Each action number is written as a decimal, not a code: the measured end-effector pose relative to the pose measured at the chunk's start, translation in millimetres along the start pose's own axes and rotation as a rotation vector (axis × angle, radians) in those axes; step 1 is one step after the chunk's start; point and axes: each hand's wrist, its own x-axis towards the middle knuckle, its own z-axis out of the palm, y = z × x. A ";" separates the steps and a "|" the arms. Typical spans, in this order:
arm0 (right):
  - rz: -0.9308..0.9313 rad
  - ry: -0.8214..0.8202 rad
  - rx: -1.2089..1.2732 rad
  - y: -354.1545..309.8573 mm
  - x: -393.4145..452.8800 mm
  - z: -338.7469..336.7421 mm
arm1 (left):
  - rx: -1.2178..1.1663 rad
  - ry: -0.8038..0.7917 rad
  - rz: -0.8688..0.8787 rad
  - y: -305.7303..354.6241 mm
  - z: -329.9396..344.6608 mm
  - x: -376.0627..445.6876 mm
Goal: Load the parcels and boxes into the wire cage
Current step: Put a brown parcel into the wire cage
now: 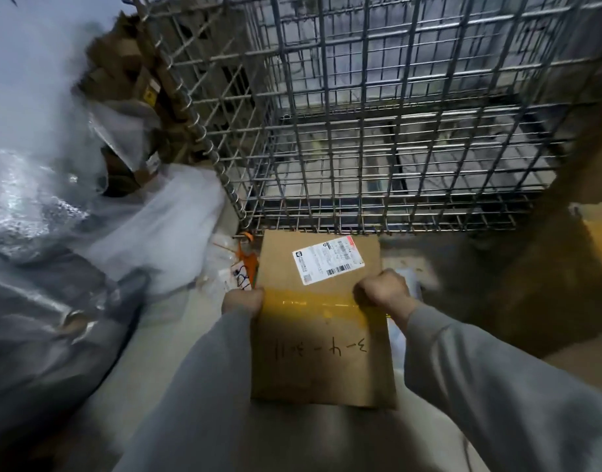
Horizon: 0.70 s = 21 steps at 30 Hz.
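— Box (321, 321) of brown cardboard, held flat between both hands in front of the wire cage (378, 131); where exactly does it sit?

— Between the two fists; left hand (242, 300) grips its left edge, right hand (383, 287) grips its right edge, both clenched on the cardboard at the band of yellow tape (313, 303); grey sleeves run back from each.

— And the cage?

— Straight ahead of the hands, beyond the box's far edge, which reaches near the foot of the mesh; the white shipping label (328, 259) lies on that far half.

— Long axis?

— Running away from the person, toward the cage; neither hand looks clearly nearer it, so the lift would likely go forward and up with both together; whether the opening is above cannot be told.

— Off to the left hand's side?

— Plastic-wrapped parcels (88, 233), blurred.
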 end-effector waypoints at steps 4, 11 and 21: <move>0.018 -0.064 0.010 16.6 14.6 9.9 | -0.008 -0.063 -0.013 -15.1 13.3 2.3; -0.067 -0.086 0.048 1.1 -4.6 3.8 | -0.111 -0.130 0.036 -18.3 34.7 0.5; -0.063 0.010 0.011 -19.3 -12.5 -7.8 | 0.009 0.024 -0.046 -1.1 18.9 -16.6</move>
